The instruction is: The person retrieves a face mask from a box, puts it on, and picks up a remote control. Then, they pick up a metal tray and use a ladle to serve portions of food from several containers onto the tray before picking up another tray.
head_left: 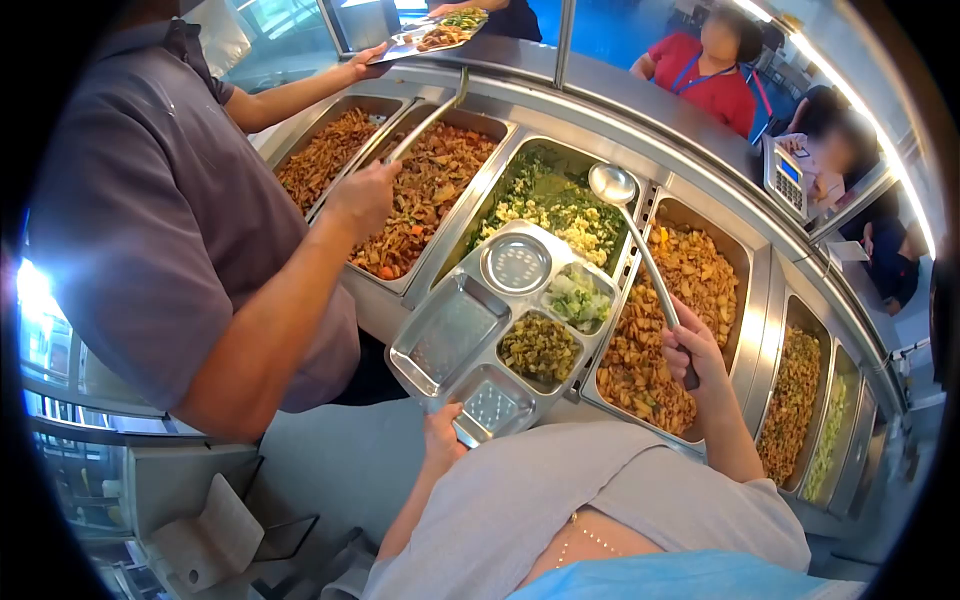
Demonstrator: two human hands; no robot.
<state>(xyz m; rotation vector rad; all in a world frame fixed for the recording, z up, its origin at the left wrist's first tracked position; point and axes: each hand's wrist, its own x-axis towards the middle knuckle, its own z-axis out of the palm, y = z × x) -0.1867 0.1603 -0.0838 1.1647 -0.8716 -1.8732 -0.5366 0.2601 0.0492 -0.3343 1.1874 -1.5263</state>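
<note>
My left hand (443, 437) grips the near edge of a metal compartment tray (455, 320). Dark chopped greens (540, 347) and pale cabbage (578, 298) fill two of its compartments; the round, the large and the near compartments hold no food. My right hand (692, 345) is closed round the handle of a ladle (650, 250). The ladle's bowl (612, 184) is over the right side of a pan of greens and egg (560, 215). Below my right hand lies a pan of browned chunks (640, 360). The tray overlaps the near part of the greens pan.
At the left, a co-worker (190, 220) holds a spoon (430, 120) over a red-brown dish (430, 190) and a filled tray (430, 40) across the counter. More pans (795, 400) stand right. People, one in red (700, 80), and a scale (785, 180) are behind the counter.
</note>
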